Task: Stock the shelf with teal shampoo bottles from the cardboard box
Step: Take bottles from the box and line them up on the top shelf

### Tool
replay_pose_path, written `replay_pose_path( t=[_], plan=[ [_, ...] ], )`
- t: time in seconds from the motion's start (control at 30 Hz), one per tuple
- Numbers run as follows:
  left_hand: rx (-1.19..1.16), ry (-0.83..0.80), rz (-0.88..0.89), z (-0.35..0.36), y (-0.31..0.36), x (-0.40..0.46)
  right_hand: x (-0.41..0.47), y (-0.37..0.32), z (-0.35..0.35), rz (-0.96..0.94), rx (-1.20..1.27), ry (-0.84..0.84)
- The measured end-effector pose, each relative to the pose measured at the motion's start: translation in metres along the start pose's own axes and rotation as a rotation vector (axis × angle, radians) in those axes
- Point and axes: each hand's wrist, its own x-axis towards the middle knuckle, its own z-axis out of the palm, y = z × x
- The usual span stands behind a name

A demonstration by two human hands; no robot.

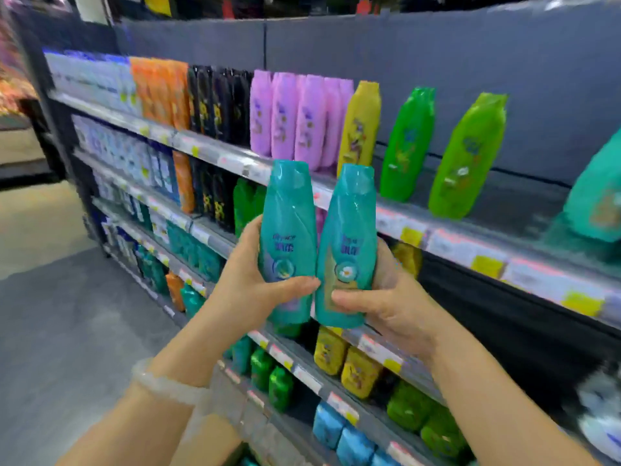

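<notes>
— Two teal bottles are showing in the head view; where are they sitting?

— I am seeing both held upright in front of the shelving, caps up, side by side and touching along their lower halves. The left teal bottle (289, 243) is lying in the left hand (250, 280), whose fingers are curling round its lower body with the thumb crossing the front. The right teal bottle (347, 250) is sitting in the right hand (389, 301), thumb pressing across its lower label, fingers wrapping behind.

— And the shelf?

— I am noting the top shelf (447, 245) running from far left to near right behind the bottles. On it are standing purple bottles (295, 119), a yellow bottle (359, 126), and two green bottles (440, 149) spaced apart. Another teal bottle (598, 193) is showing at the right edge, blurred.

— Anything else?

— I am seeing a pale bracelet (168, 386) circling the left wrist, and a brown cardboard surface (208, 438) lying at the bottom edge below the left forearm; whether it is the box I cannot tell.
</notes>
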Motion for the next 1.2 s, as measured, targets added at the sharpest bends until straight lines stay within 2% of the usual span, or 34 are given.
replay_pose_path(
  t=[0.13, 0.27, 0.43, 0.7, 0.83, 1.0, 1.2],
  plan=[
    [-0.055, -0.145, 0.051, 0.059, 0.041, 0.01, -0.047, -0.06, -0.027, -0.06, -0.085, 0.132],
    [-0.109, -0.257, 0.045, 0.123, 0.055, 0.016, -0.097, -0.091, -0.063, -0.09, -0.149, 0.279],
    [-0.045, -0.347, 0.107, 0.206, 0.073, 0.029, -0.148, -0.125, -0.113, -0.161, -0.145, 0.399],
    [-0.036, -0.351, 0.142, 0.312, 0.093, 0.056, -0.189, -0.176, -0.195, -0.193, -0.222, 0.501],
    [-0.04, -0.298, 0.145, 0.331, 0.094, 0.067, -0.201, -0.18, -0.232, -0.218, -0.246, 0.582],
    [-0.031, -0.158, 0.117, 0.311, 0.088, 0.087, -0.218, -0.19, -0.272, -0.245, -0.319, 0.742],
    [-0.003, -0.147, 0.084, 0.3, 0.078, 0.114, -0.19, -0.178, -0.278, -0.184, -0.382, 0.765]
  ],
)
